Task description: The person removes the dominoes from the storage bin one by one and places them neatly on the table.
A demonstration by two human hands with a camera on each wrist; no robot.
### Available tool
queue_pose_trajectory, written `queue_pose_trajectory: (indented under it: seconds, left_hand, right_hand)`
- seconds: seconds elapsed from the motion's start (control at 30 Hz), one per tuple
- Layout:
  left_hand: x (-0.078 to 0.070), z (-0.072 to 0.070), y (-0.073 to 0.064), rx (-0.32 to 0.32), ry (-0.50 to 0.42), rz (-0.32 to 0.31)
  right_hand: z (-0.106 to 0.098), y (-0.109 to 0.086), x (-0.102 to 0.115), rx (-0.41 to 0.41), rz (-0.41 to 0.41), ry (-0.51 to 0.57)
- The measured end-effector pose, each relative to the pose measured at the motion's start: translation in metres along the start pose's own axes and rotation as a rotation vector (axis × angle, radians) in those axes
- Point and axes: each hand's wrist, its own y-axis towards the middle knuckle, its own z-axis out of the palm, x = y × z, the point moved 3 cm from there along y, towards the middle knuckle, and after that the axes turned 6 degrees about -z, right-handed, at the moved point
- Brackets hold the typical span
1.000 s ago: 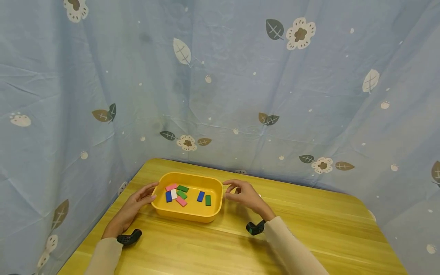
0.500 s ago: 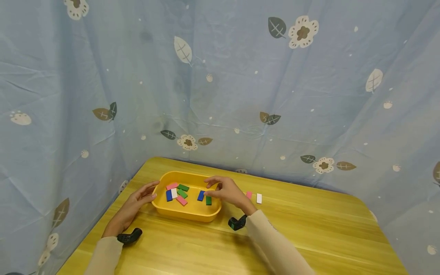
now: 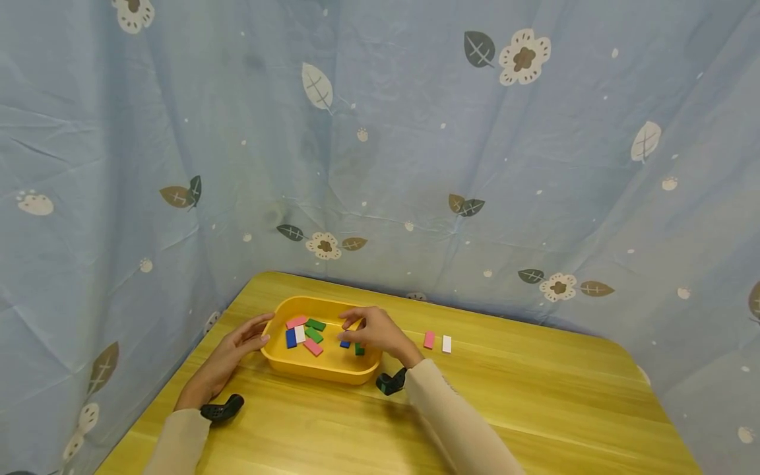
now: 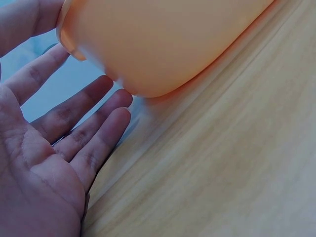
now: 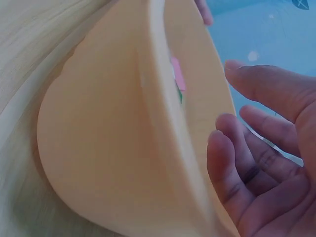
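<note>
A yellow plastic bin (image 3: 320,374) stands on the table. My left hand (image 3: 228,356) rests its fingertips against the bin's left end, fingers mostly straight in the left wrist view. Over the right end of the bin hovers my right hand (image 3: 377,332), thumb and forefinger apart and nothing visible between them. Below its fingertips lies a blue tile (image 3: 345,344), partly covered, beside a green tile (image 3: 359,349). Toward the left inside the bin is a loose cluster: a white tile (image 3: 299,334), another blue tile (image 3: 290,339), a pink tile (image 3: 313,347) and several more.
Right of the bin, a pink tile (image 3: 429,340) and a white tile (image 3: 446,344) lie side by side on the wooden table (image 3: 534,396). A blue patterned curtain (image 3: 404,165) hangs behind and to the left. Dark devices sit at both wrists.
My right hand has moved left from outside the bin's right end to above the blue and green tiles, uncovering the pink and white tiles on the table. The left hand has stayed put.
</note>
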Motion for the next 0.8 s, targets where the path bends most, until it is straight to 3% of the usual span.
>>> queue_pose_trajectory:
  seconds: [0.23, 0.47, 0.8]
  left_hand:
    - [-0.002, 0.0, -0.001, 0.006, -0.024, 0.011]
    - [-0.003, 0.0, -0.002, -0.011, -0.019, -0.008]
    - [-0.001, -0.002, 0.0, 0.003, -0.019, 0.004]
  right_hand:
    - [0.006, 0.007, -0.002, 0.02, 0.023, -0.051]
    - [0.009, 0.013, 0.002, 0.037, 0.107, -0.139]
    - [0.018, 0.021, 0.002, 0.033, 0.189, -0.421]
